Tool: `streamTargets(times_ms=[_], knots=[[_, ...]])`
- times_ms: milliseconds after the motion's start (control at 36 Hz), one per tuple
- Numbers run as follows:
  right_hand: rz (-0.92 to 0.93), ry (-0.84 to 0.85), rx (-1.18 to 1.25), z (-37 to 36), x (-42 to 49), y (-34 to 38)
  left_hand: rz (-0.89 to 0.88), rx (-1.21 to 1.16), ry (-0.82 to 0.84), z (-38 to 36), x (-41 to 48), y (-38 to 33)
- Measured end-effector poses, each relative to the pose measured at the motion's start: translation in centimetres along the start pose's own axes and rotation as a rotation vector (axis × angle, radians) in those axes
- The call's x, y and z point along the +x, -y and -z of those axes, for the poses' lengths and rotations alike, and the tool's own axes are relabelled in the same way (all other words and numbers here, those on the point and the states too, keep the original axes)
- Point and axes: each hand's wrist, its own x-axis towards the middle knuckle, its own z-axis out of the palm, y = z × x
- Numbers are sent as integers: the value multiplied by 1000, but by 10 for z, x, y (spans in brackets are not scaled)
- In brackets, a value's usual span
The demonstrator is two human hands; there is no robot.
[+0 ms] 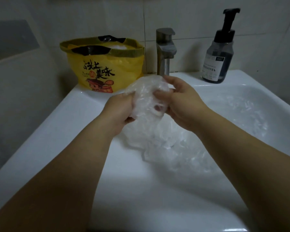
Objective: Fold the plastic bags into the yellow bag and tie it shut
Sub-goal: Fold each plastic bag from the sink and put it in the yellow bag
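One white ceramic sink (57, 131), rectangular, with a flat rim and a deep basin; it carries every item listed.

One yellow plastic bag (104, 69), printed with black characters and a cartoon figure, olive band round the mouth with black patches at the handles. It stands upright on the sink's rear left corner, against the tiled wall (90, 14). The mouth is open and something white shows inside.

One crumpled clear plastic bag (146, 94), bunched into a loose wad and held above the basin, just in front of the tap and near the yellow plastic bag's right side. Its lower part hangs down to the basin floor.

One left hand (119, 111), fingers curled, grasping the left side of the wad.

One right hand (182, 104), fingers and thumb curled round the right side of the wad; fingertips show through the film.

One further heap of clear plastic film (241, 113), wrinkled, lying in the basin towards the right edge, apart from both hands. Whether it is one bag or several cannot be told.

One brushed steel tap (165, 52), square-bodied, upright at the middle of the sink's rear edge, spout directly behind the held wad.

One clear pump bottle (218, 56), dark liquid, black pump head, pale label, upright on the rear rim right of the tap.
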Motion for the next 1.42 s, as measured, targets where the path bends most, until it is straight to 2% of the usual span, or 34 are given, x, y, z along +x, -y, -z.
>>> streamTargets(times_ms=[139,250,361,556,639,722,861,917,1000,1056,1139,1250,1333,1417], knots=[[-31,14,145,1,0,10,62,-210,-257,7,6,-3],[-83,123,360,3,-3,13,78,-294,-313,12,8,-1],[-95,162,466,7,0,17,104,-284,-248,10,3,-4],[-14,196,301,8,0,17,23,-447,14,1,-13,-17],[-53,80,317,9,0,17,-6,-489,73,3,-15,-18],[-127,-31,378,10,2,15,-9,-373,121,2,-15,-16],[-189,-62,416,8,1,15,13,-335,317,3,-14,-10],[-218,-92,391,8,1,14,16,-217,349,0,-13,-5],[-233,-222,261,13,4,12,13,-38,293,-1,-10,-1],[-203,-341,278,17,6,13,38,-38,220,0,-11,-2],[-135,-439,507,23,9,17,53,-53,119,1,-9,-3],[-116,-455,742,28,9,20,117,-24,95,1,-8,-4],[-145,-435,818,25,4,21,176,-133,71,1,-6,-4],[-227,-430,706,22,2,18,189,-361,82,2,-7,-10]])
